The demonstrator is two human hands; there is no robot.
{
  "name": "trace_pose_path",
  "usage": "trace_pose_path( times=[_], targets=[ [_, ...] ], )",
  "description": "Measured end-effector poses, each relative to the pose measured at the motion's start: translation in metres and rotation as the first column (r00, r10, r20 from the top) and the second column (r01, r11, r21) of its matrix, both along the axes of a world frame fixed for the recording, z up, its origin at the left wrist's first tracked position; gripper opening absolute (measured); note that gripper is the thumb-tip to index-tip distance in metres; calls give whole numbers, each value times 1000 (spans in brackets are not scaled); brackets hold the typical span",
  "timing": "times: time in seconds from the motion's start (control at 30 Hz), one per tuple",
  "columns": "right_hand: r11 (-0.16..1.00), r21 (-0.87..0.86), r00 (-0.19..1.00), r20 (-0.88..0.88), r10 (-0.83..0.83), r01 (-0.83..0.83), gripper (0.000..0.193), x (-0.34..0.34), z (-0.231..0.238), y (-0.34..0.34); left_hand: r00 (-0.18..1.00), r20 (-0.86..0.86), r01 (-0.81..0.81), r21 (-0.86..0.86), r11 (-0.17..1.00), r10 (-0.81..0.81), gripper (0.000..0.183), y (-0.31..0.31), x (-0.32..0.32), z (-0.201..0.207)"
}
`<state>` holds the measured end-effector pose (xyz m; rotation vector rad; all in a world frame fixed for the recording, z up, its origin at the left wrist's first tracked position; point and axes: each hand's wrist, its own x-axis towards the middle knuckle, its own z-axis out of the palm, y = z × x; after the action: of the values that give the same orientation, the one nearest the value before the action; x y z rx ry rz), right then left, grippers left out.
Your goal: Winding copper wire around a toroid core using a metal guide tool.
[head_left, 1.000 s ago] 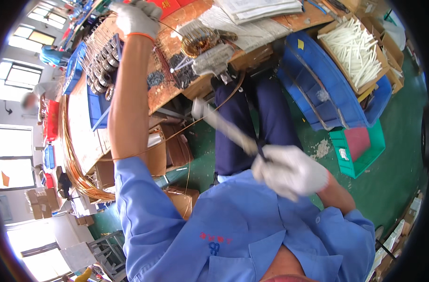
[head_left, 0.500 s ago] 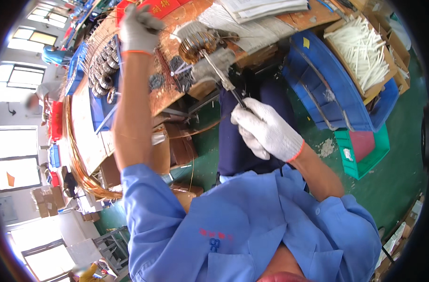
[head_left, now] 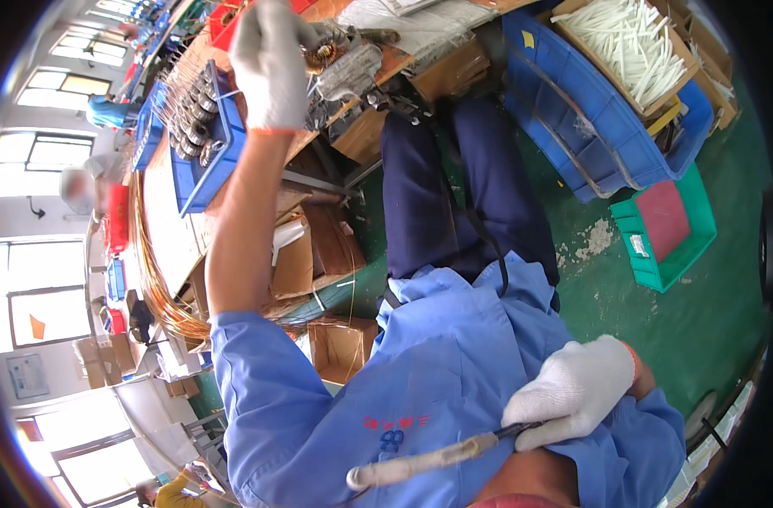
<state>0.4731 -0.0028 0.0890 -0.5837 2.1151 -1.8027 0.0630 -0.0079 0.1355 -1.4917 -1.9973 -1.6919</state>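
- Left hand: white glove, raised over the bench by its front edge, left of the coil. Fingers blurred and partly cut off by the top of the view; cannot tell whether they pinch a wire or are loose.
- Right hand: white glove, clenched round the dark end of a long pale tool, well back from the bench, in front of the shirt. Tool's pale end points left, touching nothing on the bench.
- Coil: ring with copper turns, just in from the bench's front edge, beside a grey wrapped holder. Partly behind the left hand.
- Progress, judged: copper turns already on the ring, so winding looks under way. Share wound cannot be told; ring too small and covered. Tool is clear of the coil, so no work by it on the ring right now.
- Other pieces: dark rings with upright wire ends stand in rows in a blue tray toward the bench's left edge. Probably finished or waiting; cannot tell which.
- Left, judged: this coil is not among the tray's rows, so it seems unfinished.
- Supply: copper wire bundle hangs along the bench's left edge, plenty remaining.
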Motion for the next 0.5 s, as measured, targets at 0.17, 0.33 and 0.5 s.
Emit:
trace_pose_path(
  times=[0.17,0.33,0.5],
  targets=[
    [800,-333,865,242,-438,499,13,-109,-23,12,721,653,89,243,966,-231,63,64,-88,14],
    [351,-603,696,583,-419,716,32,-260,-55,31,553,802,13,262,965,-226,71,96,-157,-38],
    [491,-557,740,557,-377,670,28,-268,-46,71,371,896,149,200,968,-243,57,94,-168,-58]
  ],
)
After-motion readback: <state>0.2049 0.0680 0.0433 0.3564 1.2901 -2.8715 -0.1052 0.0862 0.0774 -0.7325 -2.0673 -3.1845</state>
